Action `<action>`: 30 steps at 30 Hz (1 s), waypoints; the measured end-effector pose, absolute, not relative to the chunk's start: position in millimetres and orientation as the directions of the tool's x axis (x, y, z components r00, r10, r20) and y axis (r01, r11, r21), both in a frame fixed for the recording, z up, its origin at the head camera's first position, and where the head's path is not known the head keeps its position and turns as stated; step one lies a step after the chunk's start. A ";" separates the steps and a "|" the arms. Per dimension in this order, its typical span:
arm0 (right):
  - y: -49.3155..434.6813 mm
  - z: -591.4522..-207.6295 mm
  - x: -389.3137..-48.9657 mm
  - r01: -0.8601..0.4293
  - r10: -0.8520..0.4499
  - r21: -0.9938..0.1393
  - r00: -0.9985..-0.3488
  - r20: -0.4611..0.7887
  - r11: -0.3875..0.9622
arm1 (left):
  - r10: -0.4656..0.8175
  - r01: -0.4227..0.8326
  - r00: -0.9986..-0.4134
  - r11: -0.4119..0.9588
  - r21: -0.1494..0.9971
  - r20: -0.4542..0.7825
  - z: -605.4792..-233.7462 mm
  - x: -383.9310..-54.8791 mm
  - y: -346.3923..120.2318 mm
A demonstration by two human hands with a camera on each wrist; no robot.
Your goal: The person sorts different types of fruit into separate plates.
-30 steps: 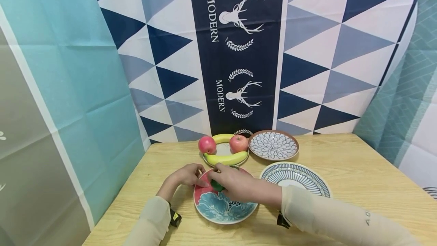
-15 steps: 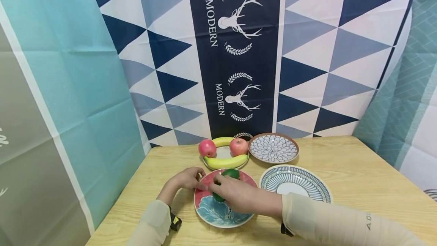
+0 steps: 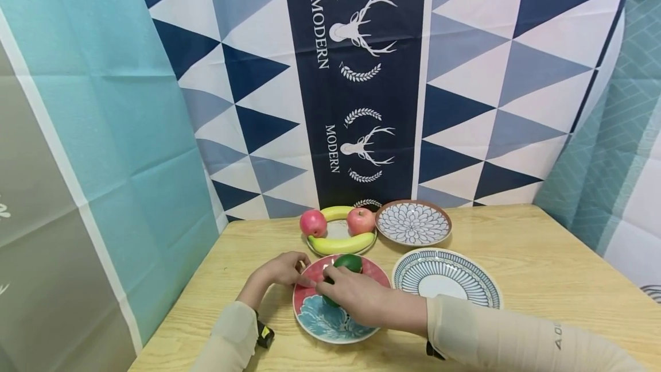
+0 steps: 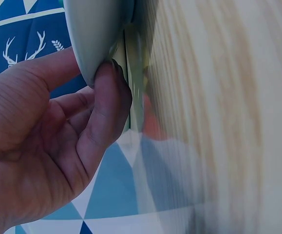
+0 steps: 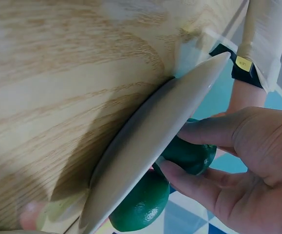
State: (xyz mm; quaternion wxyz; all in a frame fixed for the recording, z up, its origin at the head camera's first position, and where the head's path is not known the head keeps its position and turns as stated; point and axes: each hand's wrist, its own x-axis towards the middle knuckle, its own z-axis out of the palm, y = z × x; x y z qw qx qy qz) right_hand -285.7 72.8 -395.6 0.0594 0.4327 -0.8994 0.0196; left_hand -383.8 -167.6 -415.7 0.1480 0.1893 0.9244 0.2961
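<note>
A red and blue patterned plate (image 3: 335, 326) lies on the table in front of the person. At its left rim, my left hand (image 3: 286, 268) pinches the edge, thumb over the top and a finger beneath, as the left wrist view shows on the plate's pale underside (image 4: 94, 39). Over the plate, my right hand (image 3: 358, 297) holds a dark green, glossy oval fruit (image 5: 192, 156) between thumb and fingers, low near the plate's surface. A second such green fruit (image 3: 349, 262) rests on the plate just behind it. The fingers hide much of the held fruit in the head view.
Behind the patterned plate, a smaller plate (image 3: 338, 229) carries two bananas (image 3: 343, 244) and two reddish apples (image 3: 313, 223). To the right stand a brown-rimmed flower plate (image 3: 413, 223) and a blue-and-white plate (image 3: 482, 280), partly covered by the right sleeve. Patterned cloth hangs behind the table (image 3: 542, 263).
My right hand has moved slightly toward the person with its green fruit, leaving the rear fruit more visible. My left hand stays on the rim. The head view has tilted slightly up.
</note>
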 end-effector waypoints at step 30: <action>83.9 -378.6 -284.1 -0.779 -0.745 -0.038 -0.611 0.267 0.625 | 0.446 0.258 -0.879 0.742 0.619 -0.168 -413.2 -380.8 -167.2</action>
